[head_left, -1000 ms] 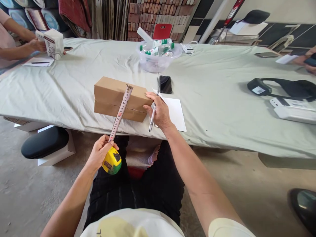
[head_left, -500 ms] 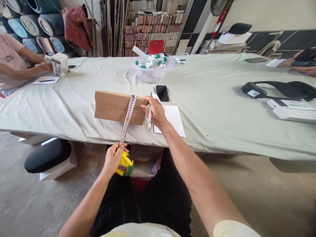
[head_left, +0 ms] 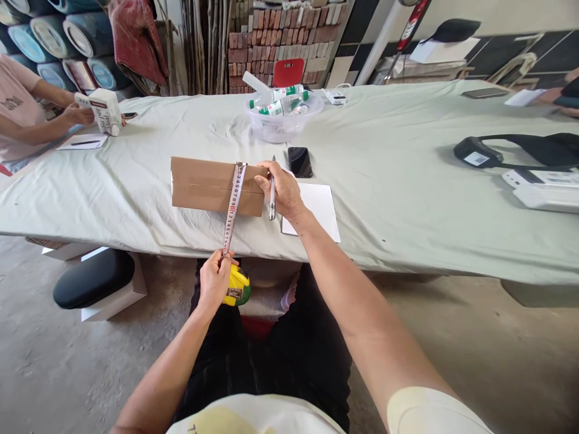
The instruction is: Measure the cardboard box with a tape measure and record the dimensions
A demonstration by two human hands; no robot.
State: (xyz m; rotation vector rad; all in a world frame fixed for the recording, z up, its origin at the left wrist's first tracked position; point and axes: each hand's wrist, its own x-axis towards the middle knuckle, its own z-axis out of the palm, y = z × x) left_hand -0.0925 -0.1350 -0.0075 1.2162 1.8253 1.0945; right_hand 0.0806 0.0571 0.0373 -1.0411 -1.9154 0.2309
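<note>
My left hand [head_left: 216, 278], below the table's front edge, pinches the blade of a yellow and green tape measure [head_left: 237, 285]. The blade runs up across the front of a brown cardboard box [head_left: 199, 185], and its metal end hooks over the box's top edge. At the box's right end, my right hand [head_left: 284, 190] grips the corner, thumb in front. A clear pen [head_left: 272, 202] is also held in that hand, upright between thumb and fingers. White paper [head_left: 314, 211] lies partly under my right wrist, with a black phone [head_left: 300, 162] just behind it.
A clear plastic basin [head_left: 280, 126] of bottles stands at the back of the cloth-covered table [head_left: 389, 181]. At the left, another person's hands hold a white box [head_left: 107, 113]. A black headset [head_left: 479, 150] rests at the right. A black-cushioned stool [head_left: 94, 280] stands on the floor.
The view has shifted slightly. Both hands keep their grip, and the tape stays hooked on the box's top edge, stretched to my left hand.
</note>
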